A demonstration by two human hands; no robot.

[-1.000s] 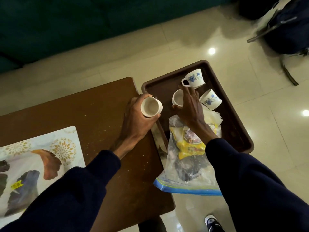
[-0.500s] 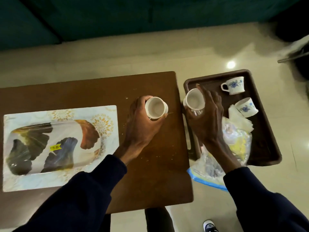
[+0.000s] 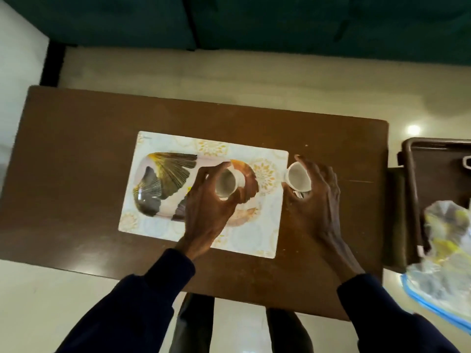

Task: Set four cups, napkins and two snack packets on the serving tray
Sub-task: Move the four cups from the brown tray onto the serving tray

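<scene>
My left hand [image 3: 207, 207] grips a white cup [image 3: 228, 186] above the patterned serving tray [image 3: 153, 217], which lies in the middle of the brown table [image 3: 76, 138]. A second white cup [image 3: 298, 180] sits in my right hand [image 3: 314, 202], just past the tray's right edge and over the table. Both cups tilt with their mouths toward me. At the right border, a clear plastic bag of snack packets [image 3: 444, 248] lies partly in a dark brown tray [image 3: 413, 149].
The dark brown tray sits on something low to the right of the table, and a cup handle [image 3: 467, 163] shows at the frame edge there. A green sofa [image 3: 254, 19] runs along the back. Pale tiled floor [image 3: 38, 301] surrounds the table.
Both hands have carried their cups leftward, away from the dark tray. The left cup is now over the patterned tray, and the right cup is beside its right edge.
</scene>
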